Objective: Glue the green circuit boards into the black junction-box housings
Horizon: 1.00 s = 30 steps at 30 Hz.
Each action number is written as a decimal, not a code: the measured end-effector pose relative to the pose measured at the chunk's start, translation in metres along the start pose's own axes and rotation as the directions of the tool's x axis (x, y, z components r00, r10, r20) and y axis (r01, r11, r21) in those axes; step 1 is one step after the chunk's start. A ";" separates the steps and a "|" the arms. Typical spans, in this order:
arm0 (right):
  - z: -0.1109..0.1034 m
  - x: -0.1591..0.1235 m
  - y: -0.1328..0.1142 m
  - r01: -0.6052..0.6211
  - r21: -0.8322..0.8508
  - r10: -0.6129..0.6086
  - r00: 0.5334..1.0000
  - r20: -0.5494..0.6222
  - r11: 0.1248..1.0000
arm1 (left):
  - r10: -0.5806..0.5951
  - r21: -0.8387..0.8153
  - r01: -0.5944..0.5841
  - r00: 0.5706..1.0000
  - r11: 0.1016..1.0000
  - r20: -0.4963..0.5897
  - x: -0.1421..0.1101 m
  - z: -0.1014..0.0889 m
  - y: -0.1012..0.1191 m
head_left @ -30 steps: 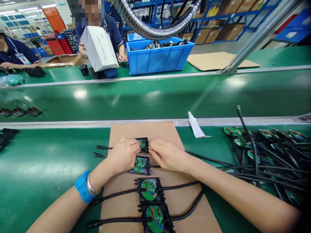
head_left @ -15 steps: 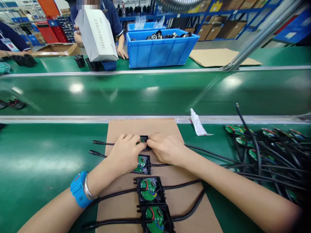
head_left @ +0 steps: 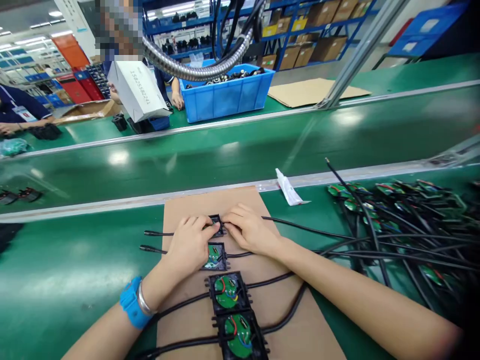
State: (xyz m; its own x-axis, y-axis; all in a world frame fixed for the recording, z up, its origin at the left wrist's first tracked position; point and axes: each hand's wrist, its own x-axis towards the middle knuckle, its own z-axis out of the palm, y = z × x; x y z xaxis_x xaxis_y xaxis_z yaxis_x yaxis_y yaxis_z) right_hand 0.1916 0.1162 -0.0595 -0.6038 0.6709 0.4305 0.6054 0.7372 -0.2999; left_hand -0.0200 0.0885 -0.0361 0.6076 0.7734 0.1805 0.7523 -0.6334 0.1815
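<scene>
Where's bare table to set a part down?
Bare: green table left of the cardboard, between rail and left forearm; two cable tips jut in. Crowded: mid-cardboard, with four units, left hand, right hand; also rightward, the wired boards.

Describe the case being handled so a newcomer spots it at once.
On the green bench, find the cardboard in front of the person. Four open black cases lie along it in a line; go to the farthest case. Unlike its three neighbours, it has fingers of both the left hand and right hand at it.
</scene>
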 end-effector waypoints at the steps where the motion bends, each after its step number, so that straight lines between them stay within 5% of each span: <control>1: 0.001 0.001 0.000 0.012 0.004 -0.012 1.000 0.005 1.000 | -0.005 0.000 0.005 1.000 1.000 0.013 0.002 -0.001 0.001; 8: -0.004 0.004 0.007 0.113 -0.055 -0.108 0.991 0.083 0.992 | -0.082 -0.053 0.083 0.997 0.995 0.007 0.012 -0.007 0.010; 12: -0.017 0.006 0.006 0.122 -0.098 -0.113 0.989 0.095 0.988 | -0.178 -0.118 0.169 0.981 0.979 -0.076 0.004 -0.021 -0.009; 17: -0.030 0.023 -0.036 0.055 -0.189 -0.027 0.989 0.144 0.980 | -0.310 -0.230 0.286 0.948 0.930 -0.075 -0.012 -0.032 -0.042; 22: -0.017 0.045 -0.085 0.058 -0.306 0.037 0.955 0.295 0.950 | -0.325 -0.300 0.305 0.946 0.904 -0.016 -0.013 -0.021 -0.043; 30: -0.001 0.059 -0.080 0.157 -0.221 -0.065 0.926 0.373 0.963 | -0.268 -0.282 0.266 0.963 0.922 0.034 -0.006 -0.016 -0.046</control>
State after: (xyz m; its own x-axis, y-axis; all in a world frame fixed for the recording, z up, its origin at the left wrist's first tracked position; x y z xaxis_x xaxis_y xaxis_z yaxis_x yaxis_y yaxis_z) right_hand 0.1079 0.0970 -0.0089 -0.7916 0.6027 0.1009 0.6027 0.7973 -0.0336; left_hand -0.0623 0.1128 -0.0297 0.3926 0.9151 0.0921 0.7833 -0.3852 0.4879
